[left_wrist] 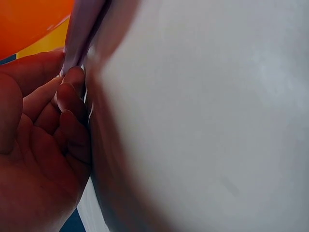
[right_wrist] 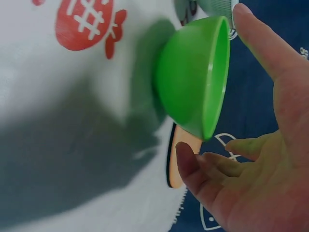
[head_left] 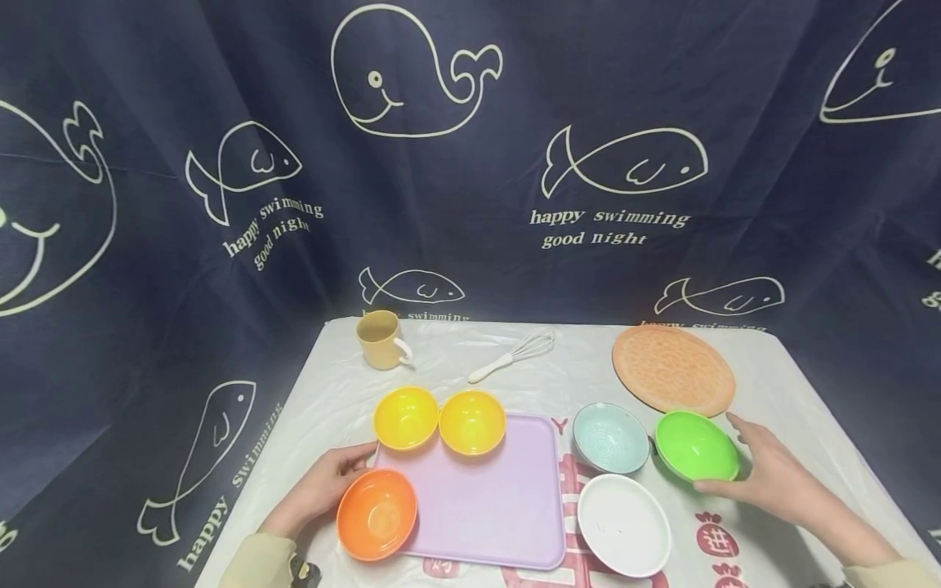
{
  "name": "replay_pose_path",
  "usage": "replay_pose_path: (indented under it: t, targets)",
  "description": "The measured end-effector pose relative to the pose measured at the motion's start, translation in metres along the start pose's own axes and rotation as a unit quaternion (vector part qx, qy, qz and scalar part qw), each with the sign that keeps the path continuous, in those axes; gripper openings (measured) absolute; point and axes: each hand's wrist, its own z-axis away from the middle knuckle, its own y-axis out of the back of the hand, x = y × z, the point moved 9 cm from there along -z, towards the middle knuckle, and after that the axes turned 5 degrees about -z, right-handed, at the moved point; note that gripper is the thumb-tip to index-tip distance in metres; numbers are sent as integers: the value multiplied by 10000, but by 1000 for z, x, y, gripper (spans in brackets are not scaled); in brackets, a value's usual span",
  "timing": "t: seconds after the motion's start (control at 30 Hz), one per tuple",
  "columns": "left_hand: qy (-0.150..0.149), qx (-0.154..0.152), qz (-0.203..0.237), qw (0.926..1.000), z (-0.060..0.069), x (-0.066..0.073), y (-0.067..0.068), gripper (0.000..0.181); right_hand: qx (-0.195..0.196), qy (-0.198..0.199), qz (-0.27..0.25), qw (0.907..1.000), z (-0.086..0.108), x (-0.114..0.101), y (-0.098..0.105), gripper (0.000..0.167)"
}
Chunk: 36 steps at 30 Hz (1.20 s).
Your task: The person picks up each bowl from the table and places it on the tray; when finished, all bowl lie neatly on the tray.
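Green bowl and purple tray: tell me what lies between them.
In the head view, the light blue bowl lies between the green bowl and the purple tray; the white bowl sits beside it, nearer the person.

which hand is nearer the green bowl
Right. The right hand is right beside the green bowl; the left hand is well away, at the left edge of the tray.

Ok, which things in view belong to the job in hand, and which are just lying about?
Likely in the job: tray, at left hand; green bowl, near right hand; orange bowl; yellow bowls.

Apparently lying about: mug; whisk; disc; blue bowl; white bowl.
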Motion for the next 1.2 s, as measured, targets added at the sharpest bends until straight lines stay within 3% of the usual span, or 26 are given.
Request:
replay_pose_path:
  t: [0.1, 0.33, 0.77, 1.2]
  targets:
    - [-13, 9, -31, 10000, 0, 1, 0, 50, -20, 3, -223, 9997, -1, 3, -7, 129]
    - [-13, -26, 3, 10000, 1, 5, 0, 50, 313, 513, -549, 9967, -5, -2, -17, 118]
    - [-9, -16, 38, 10000, 2, 5, 1, 50, -35, 161, -187, 9997, -16, -8, -24, 126]
    - [6, 20, -52, 10000, 3, 4, 1, 49, 132, 260, -122, 9995, -13, -4, -23, 123]
